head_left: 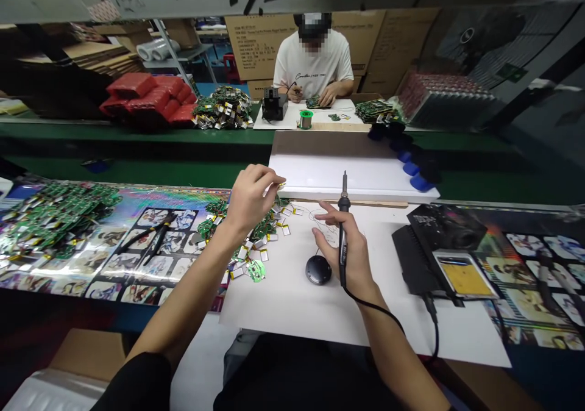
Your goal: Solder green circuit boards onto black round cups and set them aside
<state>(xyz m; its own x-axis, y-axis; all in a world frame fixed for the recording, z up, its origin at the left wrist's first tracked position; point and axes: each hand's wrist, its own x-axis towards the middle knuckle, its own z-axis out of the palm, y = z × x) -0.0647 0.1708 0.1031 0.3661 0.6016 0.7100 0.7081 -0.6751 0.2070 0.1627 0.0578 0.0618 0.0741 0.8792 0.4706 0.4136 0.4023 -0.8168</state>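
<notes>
Left hand (250, 200) pinches a small part (280, 185) between fingertips (too small to identify). Right hand (347, 246) is closed around a soldering iron (343, 203), tip up. Loose circuit boards (260, 240) lie centre-left, thin wires (324, 217) just beside the right hand. Risk: a dipped hot tip could melt those wires.
</notes>
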